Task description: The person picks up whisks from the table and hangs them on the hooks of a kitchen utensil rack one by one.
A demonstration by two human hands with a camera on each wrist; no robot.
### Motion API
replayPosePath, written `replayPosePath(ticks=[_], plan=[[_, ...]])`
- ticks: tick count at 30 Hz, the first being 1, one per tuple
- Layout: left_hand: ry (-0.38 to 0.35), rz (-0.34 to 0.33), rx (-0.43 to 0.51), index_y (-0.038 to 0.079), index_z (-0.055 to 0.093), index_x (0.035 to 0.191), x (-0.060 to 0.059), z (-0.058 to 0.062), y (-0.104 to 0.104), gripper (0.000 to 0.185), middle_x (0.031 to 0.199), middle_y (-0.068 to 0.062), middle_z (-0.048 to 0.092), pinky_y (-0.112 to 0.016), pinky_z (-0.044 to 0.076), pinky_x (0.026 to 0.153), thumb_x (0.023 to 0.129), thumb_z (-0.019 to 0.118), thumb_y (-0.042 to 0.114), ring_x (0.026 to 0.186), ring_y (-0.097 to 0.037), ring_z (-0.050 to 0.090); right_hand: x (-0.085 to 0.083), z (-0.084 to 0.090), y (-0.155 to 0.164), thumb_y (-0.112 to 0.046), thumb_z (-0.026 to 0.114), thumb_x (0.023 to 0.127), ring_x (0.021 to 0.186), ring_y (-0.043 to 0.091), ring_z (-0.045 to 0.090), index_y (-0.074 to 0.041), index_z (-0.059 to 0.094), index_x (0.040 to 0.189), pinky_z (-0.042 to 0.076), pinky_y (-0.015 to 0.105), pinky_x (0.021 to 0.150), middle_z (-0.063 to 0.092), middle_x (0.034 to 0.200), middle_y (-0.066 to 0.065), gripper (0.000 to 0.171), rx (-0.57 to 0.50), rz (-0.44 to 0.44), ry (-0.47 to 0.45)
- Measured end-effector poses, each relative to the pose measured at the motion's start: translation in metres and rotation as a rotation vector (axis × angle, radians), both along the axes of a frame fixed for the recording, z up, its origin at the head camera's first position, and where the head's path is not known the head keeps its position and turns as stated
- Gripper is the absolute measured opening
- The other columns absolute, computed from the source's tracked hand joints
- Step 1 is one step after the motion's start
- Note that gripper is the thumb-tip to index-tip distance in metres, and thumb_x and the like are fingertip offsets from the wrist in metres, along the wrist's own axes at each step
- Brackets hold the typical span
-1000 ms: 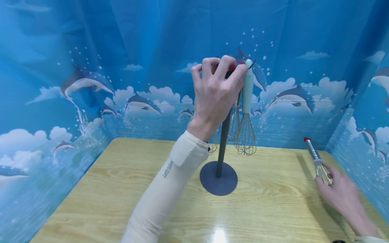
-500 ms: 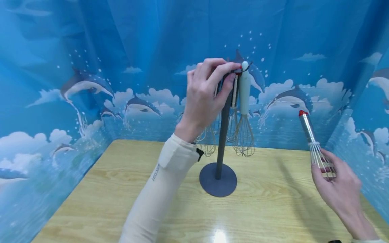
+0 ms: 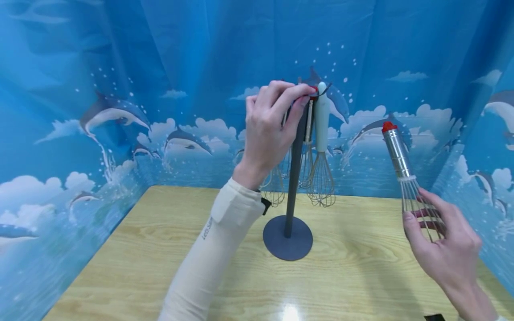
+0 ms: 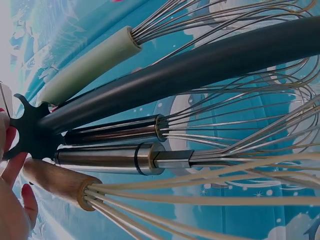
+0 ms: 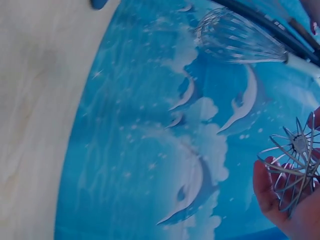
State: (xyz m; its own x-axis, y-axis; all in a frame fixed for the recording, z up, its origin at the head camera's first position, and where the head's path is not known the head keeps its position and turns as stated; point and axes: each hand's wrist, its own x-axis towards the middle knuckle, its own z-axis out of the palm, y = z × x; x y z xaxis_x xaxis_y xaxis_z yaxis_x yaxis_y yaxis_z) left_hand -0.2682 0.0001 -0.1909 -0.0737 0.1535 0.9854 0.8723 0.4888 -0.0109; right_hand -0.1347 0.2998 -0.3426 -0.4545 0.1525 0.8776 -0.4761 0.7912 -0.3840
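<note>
Leftmost: sleeve (image 3: pixel 209 249) runs up from the bottom edge to the left hand (image 3: pixel 267 129), raised at the top of the stand (image 3: pixel 295 169). Left grip: fingertips (image 3: pixel 299 91) curled and pinching at the stand's notched top disc (image 4: pixel 31 131), right by a red-tipped handle; what exactly sits between the fingers is hidden in the head view. Left wrist view shows fingers (image 4: pixel 11 170) touching the disc edge.

Stand: dark grey pole on a round base (image 3: pixel 288 237), upright mid-worktop (image 3: pixel 353 267). Several whisks hang off the top disc, wires down, clear of the worktop:
- pale green handle whisk (image 3: pixel 321 151), right of the pole
- two steel-handled whisks (image 4: pixel 120 150), tight against the pole
- wooden-handled whisk (image 4: pixel 55 181), nearest the left hand

Right of the stand, well apart from it: a steel whisk (image 3: pixel 399 165) with red cap (image 3: pixel 388 126), held handle-up, tilted slightly left, in the air above the worktop's right edge. Right hand (image 3: pixel 441 249) holds it by the wire cage; right grip: fingers and thumb wrapped around the wires (image 5: pixel 295 167).

Backdrop: blue dolphin-print curtain (image 3: pixel 120 111) on all sides.
</note>
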Motion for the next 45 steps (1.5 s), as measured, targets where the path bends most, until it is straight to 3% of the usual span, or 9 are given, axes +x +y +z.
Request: replayPosePath(ticks=[11,15,22,45], plan=[[0.033,-0.007,0.029,0.007,0.076,0.115,-0.002,-0.002,0.004,0.019,0.106,-0.010,0.071,-0.040,0.039,0.082,0.100,0.066,0.014,0.097,-0.025,0.060,0.001,0.033,-0.052,-0.002,0.070,0.086,0.091,-0.010,0.067,0.019,0.064,0.119,0.048,0.001,0.079,0.069,0.115,-0.011,0.039,-0.105,0.271,0.249],[0.033,-0.013,0.028,0.008,0.076,0.115,-0.003,-0.002,0.004,0.020,0.107,-0.010,0.071,-0.040,0.039,0.083,0.101,0.064,0.017,0.098,-0.025,0.060,-0.003,0.041,-0.065,0.002,0.070,0.084,0.090,-0.006,0.068,0.021,0.063,0.116,0.051,0.004,0.078,0.073,0.114,0.004,0.038,-0.135,0.335,0.296],[0.017,-0.016,0.022,0.006,0.075,0.117,-0.003,-0.003,0.003,0.025,0.108,-0.009,0.071,-0.039,0.039,0.086,0.105,0.057,0.019,0.101,-0.024,0.059,-0.010,0.048,-0.079,-0.001,0.071,0.085,0.090,-0.006,0.069,0.020,0.063,0.115,0.052,0.006,0.080,0.072,0.111,0.024,0.038,-0.125,0.353,0.323],[0.000,-0.038,0.028,0.005,0.074,0.118,-0.002,-0.004,0.003,0.022,0.109,-0.010,0.071,-0.037,0.039,0.087,0.101,0.063,0.014,0.103,-0.025,0.059,-0.020,0.053,-0.094,-0.007,0.073,0.085,0.090,-0.005,0.068,0.019,0.064,0.113,0.052,0.006,0.078,0.067,0.103,0.034,0.040,-0.090,0.357,0.343]])
